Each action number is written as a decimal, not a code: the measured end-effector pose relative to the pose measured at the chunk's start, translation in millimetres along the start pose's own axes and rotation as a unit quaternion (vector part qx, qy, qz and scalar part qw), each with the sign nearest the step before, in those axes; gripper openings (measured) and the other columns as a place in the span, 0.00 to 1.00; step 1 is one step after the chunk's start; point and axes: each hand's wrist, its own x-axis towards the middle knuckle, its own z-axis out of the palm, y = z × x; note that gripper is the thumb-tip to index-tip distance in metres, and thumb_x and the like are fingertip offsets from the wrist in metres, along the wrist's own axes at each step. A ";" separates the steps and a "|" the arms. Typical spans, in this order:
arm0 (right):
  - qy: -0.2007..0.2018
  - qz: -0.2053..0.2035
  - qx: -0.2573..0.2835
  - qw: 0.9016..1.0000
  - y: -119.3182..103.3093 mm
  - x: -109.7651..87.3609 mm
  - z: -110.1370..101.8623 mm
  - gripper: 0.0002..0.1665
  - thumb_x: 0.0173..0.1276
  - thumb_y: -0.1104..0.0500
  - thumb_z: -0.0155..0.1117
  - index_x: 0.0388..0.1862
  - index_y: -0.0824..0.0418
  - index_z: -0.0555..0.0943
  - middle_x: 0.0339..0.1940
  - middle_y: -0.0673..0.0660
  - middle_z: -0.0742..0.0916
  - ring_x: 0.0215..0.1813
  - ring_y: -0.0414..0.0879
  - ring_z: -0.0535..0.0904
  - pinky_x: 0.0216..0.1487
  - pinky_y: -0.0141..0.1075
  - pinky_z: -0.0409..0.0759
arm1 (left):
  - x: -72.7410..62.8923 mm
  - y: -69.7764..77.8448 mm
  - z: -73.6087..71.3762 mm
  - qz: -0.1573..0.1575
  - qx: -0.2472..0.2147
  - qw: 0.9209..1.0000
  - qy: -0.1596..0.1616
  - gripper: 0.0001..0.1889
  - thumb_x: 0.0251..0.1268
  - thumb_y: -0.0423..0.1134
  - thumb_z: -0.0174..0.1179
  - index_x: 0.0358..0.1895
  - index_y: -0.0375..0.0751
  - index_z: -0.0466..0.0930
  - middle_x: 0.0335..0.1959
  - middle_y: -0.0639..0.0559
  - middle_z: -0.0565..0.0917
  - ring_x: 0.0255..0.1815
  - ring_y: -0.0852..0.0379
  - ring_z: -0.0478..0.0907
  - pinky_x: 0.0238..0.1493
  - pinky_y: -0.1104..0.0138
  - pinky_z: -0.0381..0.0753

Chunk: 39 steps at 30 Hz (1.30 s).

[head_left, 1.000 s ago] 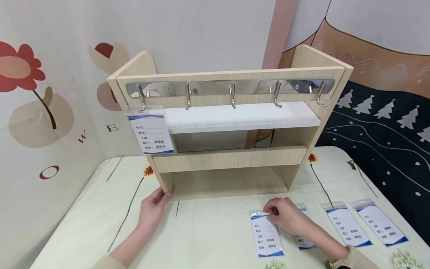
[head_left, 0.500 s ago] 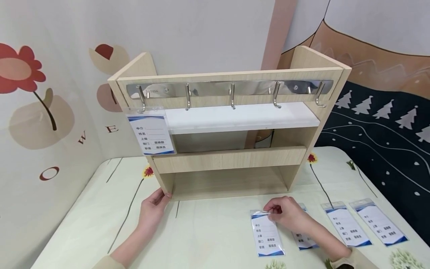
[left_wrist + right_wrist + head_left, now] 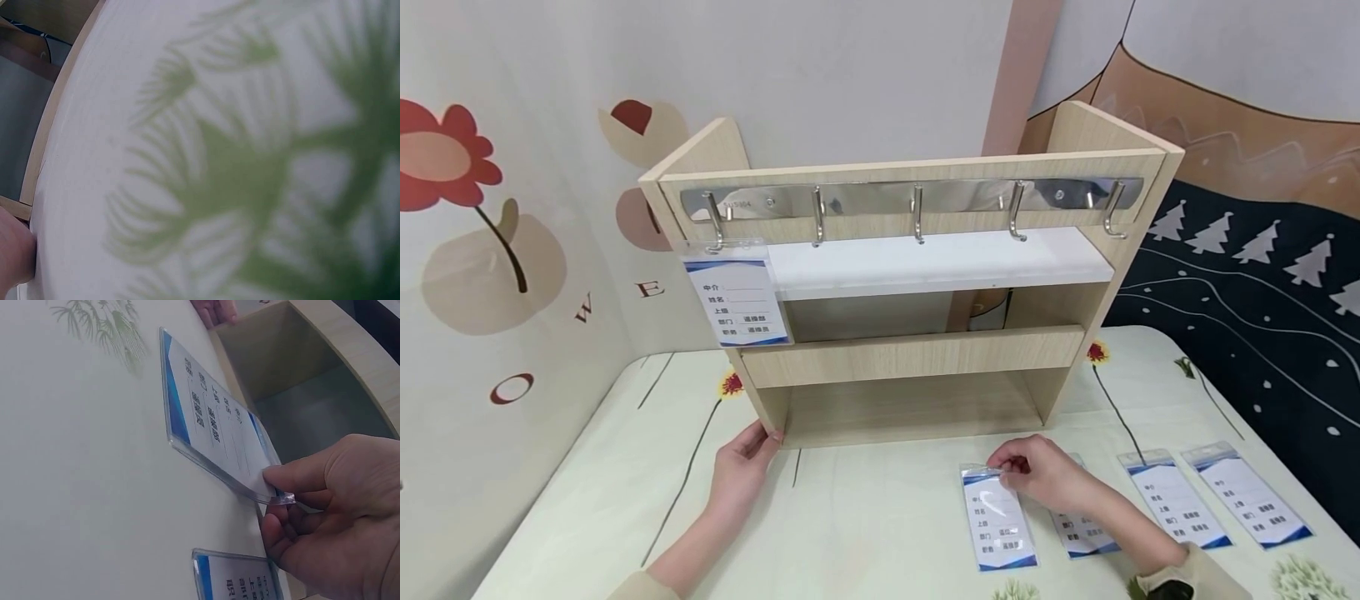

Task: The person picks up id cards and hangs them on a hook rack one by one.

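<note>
Head view: wooden rack [image 3: 917, 356] stands on pale surface [image 3: 865, 525]; places below given from rack.
R hand [image 3: 1051, 477]: in front of rack's R end; fingers [image 3: 272, 530] & thumb pinch top edge of name card [image 3: 996, 521].
Name card: in front of rack, R of its ctr; long axis runs outward from rack, top edge rackward. Pinched end raised; can't tell if btm touches surface.
Card vs fingers: body extends L of fingertips & farther out from rack; R hand nearer by far.
L hand [image 3: 741, 467]: grips rack's lower front L corner, fingers partly hidden.
Spare cards: card 2 [image 3: 1081, 534] partly behind R arm; card 3 [image 3: 1177, 504] & card 4 [image 3: 1250, 497] past rack's R base.
Leftmost hook [image 3: 713, 218]: hung card [image 3: 737, 302] at rack's L front.
</note>
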 end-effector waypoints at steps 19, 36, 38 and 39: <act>-0.015 0.033 0.071 0.997 -7.0 0.6 -5.8 0.09 0.70 0.71 0.64 0.48 0.69 0.82 0.39 0.53 0.83 0.42 0.49 0.76 0.41 0.31 0.79 | 0.1 0.7 0.0 -0.006 0.007 1.000 0.000 0.26 0.79 0.33 0.55 0.74 0.25 0.65 0.70 0.28 0.71 0.69 0.39 0.72 0.56 0.77 0.78; -0.009 -0.009 0.142 0.990 -22.6 4.8 -13.2 0.16 0.71 0.69 0.65 0.56 0.74 0.80 0.45 0.59 0.86 0.47 0.50 0.79 0.48 0.30 0.83 | 0.4 -0.6 -0.1 -0.009 0.004 1.000 -0.005 0.26 0.80 0.33 0.55 0.74 0.25 0.64 0.71 0.29 0.70 0.69 0.41 0.71 0.56 0.79 0.76; -0.003 -0.022 0.148 0.989 -27.1 5.5 -14.0 0.16 0.72 0.69 0.65 0.56 0.74 0.80 0.46 0.61 0.86 0.47 0.50 0.79 0.49 0.30 0.82 | 0.5 -0.6 -0.1 -0.008 0.004 1.000 -0.004 0.26 0.80 0.33 0.55 0.74 0.25 0.64 0.71 0.29 0.70 0.69 0.41 0.71 0.55 0.79 0.76; 0.002 -0.027 0.148 0.989 -29.3 6.0 -14.3 0.16 0.71 0.69 0.65 0.56 0.73 0.80 0.46 0.61 0.86 0.46 0.49 0.79 0.48 0.31 0.82 | 0.5 -0.6 -0.1 -0.008 0.004 1.000 -0.004 0.26 0.80 0.33 0.55 0.74 0.25 0.64 0.71 0.29 0.70 0.69 0.41 0.71 0.55 0.79 0.76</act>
